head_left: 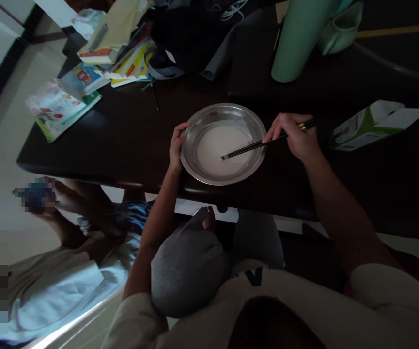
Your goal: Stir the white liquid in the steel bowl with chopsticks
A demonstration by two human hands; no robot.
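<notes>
A round metal bowl stands on the dark table in front of me, with a pale, milky mixture in it. My left hand grips the bowl's left rim, its fingers curled over the edge. In my right hand, at the right side of the bowl, is a pair of black chopsticks with gold bands near the upper end. Their tips dip into the mixture near the middle of the bowl. An opened green-and-white carton lies to the right of my right hand.
A green cylinder and a pale green pitcher stand at the back right. Books, papers and a black bag crowd the back left. Another person sits on my left, hands raised around a blurred object.
</notes>
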